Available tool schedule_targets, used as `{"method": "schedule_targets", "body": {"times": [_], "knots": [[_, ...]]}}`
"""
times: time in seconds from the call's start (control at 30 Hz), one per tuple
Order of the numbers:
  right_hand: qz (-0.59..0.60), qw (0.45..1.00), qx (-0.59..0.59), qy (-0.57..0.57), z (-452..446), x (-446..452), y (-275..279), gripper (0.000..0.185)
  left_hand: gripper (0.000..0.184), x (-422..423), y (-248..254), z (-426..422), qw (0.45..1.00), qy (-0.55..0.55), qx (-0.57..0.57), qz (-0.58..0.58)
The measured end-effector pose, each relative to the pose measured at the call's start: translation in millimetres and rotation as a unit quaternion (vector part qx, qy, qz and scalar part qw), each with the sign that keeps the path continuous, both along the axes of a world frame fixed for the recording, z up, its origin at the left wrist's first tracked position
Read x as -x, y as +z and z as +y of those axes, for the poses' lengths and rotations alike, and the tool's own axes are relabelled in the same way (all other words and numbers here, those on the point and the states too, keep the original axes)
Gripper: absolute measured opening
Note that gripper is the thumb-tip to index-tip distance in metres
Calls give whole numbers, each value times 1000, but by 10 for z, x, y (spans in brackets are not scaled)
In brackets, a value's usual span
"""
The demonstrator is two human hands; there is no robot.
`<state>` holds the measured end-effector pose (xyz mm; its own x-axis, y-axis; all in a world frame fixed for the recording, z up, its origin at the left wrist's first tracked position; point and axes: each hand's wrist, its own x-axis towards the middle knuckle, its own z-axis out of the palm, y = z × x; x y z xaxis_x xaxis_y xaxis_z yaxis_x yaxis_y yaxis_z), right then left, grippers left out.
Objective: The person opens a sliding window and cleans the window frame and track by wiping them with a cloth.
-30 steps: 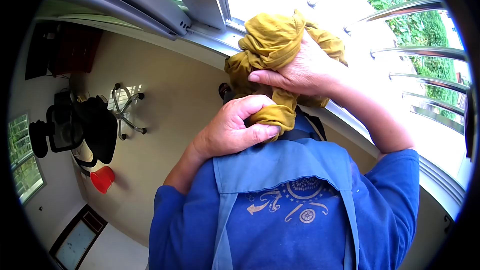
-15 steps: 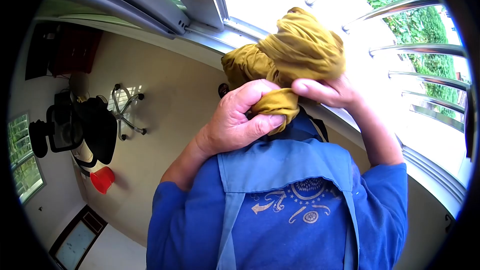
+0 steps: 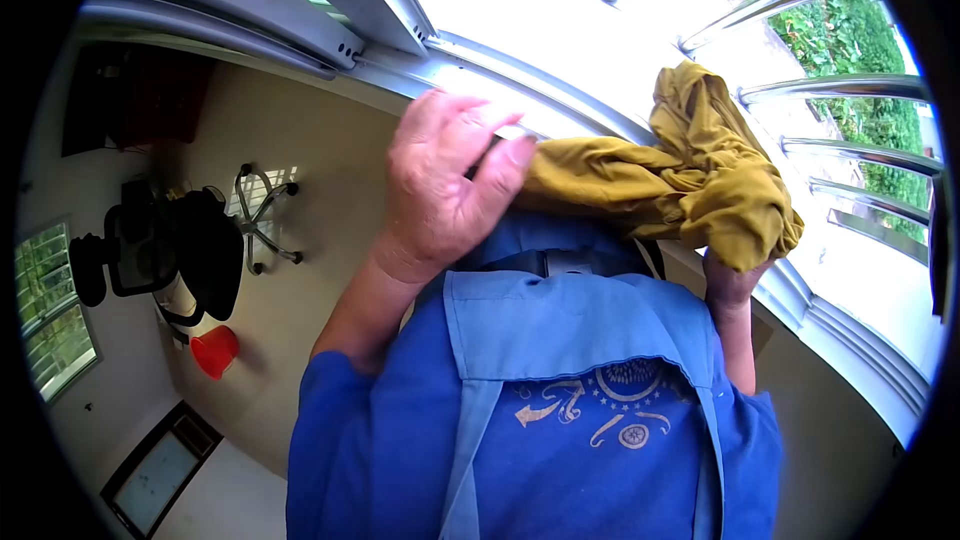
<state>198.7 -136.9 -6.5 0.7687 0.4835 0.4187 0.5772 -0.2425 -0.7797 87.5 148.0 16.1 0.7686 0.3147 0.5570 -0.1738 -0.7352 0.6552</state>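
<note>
A mustard-yellow cloth [image 3: 730, 165], bunched and creased, stretches across the space before my chest towards the window sill. My right hand [image 3: 735, 278] is under its right end, holding the gathered fabric; most of the fingers are hidden by the folds. At the cloth's left end is my left hand [image 3: 450, 175], fingers bent and the thumb apart from them, with no fabric visibly gripped. Whether the thumb touches the cloth's edge I cannot tell. A blue apron [image 3: 580, 325] covers my chest over a blue shirt.
The sliding window's frame [image 3: 400, 75] and sill run diagonally past my hands. Metal railing bars [image 3: 840, 88] stand outside, with greenery beyond. To the left are a black office chair [image 3: 200, 255] and a red bucket [image 3: 214, 351] on the floor.
The wrapped yellow bundle has loosened and spread out, shifting right and lower. My left hand has let go of the fabric and moved left and up; my right hand has dropped beneath the cloth.
</note>
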Motion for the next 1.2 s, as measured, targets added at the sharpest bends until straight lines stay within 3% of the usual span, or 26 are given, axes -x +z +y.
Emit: {"method": "schedule_targets", "body": {"times": [0.1, 0.13, 0.2, 0.37, 0.6, 0.8, 0.93, 1.2], "knots": [[-46, 997, 63, -15, -182, -93, 1, 39, 41, 113, -79, 0, 951, 169, -22, 257], [-49, 997, 60, -12, -183, -92, -32, 36, 41, 102, -65, -14, 950, 175, -23, 258], [-27, 998, 48, 29, -149, -68, -78, 45, 58, 53, -2, -35, 888, 202, -4, 414], [16, 993, 51, 109, -47, -90, -44, 46, 69, -50, 70, -16, 891, 183, -41, 414], [-9, 988, 96, 117, -210, -93, -209, 49, 70, -149, 81, 9, 881, 164, -76, 436], [48, 989, 88, 108, -249, -85, -210, 54, 72, -206, 200, 71, 849, 169, -83, 493], [72, 990, 78, 97, -256, -67, -209, 55, 76, -228, 153, 113, 862, 165, -68, 475], [41, 989, 90, 108, -227, -63, -183, 57, 78, -293, 238, 66, 839, 142, -93, 517]]}}
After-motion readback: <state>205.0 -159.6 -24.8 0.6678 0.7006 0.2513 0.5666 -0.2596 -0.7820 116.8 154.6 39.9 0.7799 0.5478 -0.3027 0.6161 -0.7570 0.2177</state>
